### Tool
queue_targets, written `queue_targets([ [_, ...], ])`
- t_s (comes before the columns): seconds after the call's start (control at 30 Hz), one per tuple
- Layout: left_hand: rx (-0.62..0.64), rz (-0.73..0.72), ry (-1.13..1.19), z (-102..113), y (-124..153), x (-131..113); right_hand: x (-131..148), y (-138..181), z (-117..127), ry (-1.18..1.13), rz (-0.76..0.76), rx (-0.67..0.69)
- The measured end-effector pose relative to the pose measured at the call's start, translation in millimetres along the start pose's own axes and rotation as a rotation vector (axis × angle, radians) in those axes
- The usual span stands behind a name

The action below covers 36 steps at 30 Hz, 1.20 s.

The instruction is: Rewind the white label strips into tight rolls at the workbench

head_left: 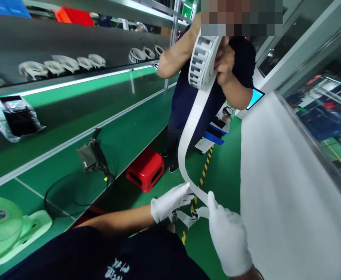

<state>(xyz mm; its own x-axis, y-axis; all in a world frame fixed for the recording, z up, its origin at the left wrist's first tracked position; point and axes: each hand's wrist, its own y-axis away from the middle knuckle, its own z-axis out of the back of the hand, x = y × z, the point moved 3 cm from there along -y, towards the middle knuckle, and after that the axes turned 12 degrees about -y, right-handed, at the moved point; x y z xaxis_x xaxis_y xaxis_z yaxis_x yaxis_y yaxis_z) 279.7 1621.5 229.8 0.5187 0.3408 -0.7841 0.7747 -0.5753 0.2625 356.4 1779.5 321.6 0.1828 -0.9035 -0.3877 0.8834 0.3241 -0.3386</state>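
Note:
Both my hands wear white gloves. My left hand (170, 201) pinches the lower end of a long white label strip (191, 124). My right hand (227, 233) grips the same strip just to the right, thumb raised. A small piece of label with black print (188, 218) hangs between my hands. The strip curves up to a roll of white labels (202, 62) held at chest height by another person (205, 93) in a dark shirt standing opposite me.
A green workbench (71, 155) runs along the left with a bagged black item (13, 116), a cable and dark pouch (91, 155), and a green fan (1, 225). Label rolls (62, 64) line the shelf above. A red stool (145, 169) stands on the floor. A white surface (281, 194) is on the right.

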Motion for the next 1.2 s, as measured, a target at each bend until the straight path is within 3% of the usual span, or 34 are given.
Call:
queue_targets([
  [0.1,0.112,0.131,0.117,-26.7,5.1,6.2,14.5,11.4,2.5,-0.191,-0.031,-0.018],
  [0.2,0.106,0.101,0.215,-42.0,3.9,7.7,26.7,23.4,-1.7,-0.371,-0.068,-0.072],
  [0.33,0.07,0.057,0.113,-62.5,11.2,-3.7,29.0,48.6,-1.4,-0.463,-0.06,-0.132],
  [0.47,0.046,0.108,-0.002,-95.3,32.6,-21.0,-8.5,91.3,-6.1,-1.003,-0.014,-0.235],
  [0.57,0.039,0.079,-0.168,-126.2,49.5,-37.0,-51.0,120.1,-49.9,-1.443,-0.201,-0.227],
  [0.67,0.003,0.017,-0.314,-158.8,57.8,-55.3,-67.2,131.0,-115.8,-1.681,-0.268,-0.075],
  [0.77,-0.025,-0.053,-0.418,-190.1,55.7,-75.5,-56.8,119.3,-159.6,-1.907,-0.148,0.116],
  [0.87,-0.117,-0.188,-0.497,-212.8,49.4,-96.1,-38.7,98.0,-166.4,-2.109,0.046,0.347],
  [0.97,-0.195,-0.346,-0.554,-225.3,47.1,-111.2,-26.1,84.9,-159.7,-2.19,0.13,0.452],
  [1.1,-0.272,-0.415,-0.623,-224.0,48.2,-121.6,-7.1,96.8,-165.3,-2.117,0.136,0.572],
  [1.2,-0.33,-0.412,-0.69,-211.5,45.1,-130.9,3.0,125.4,-176.5,-2.023,-0.016,0.52],
])
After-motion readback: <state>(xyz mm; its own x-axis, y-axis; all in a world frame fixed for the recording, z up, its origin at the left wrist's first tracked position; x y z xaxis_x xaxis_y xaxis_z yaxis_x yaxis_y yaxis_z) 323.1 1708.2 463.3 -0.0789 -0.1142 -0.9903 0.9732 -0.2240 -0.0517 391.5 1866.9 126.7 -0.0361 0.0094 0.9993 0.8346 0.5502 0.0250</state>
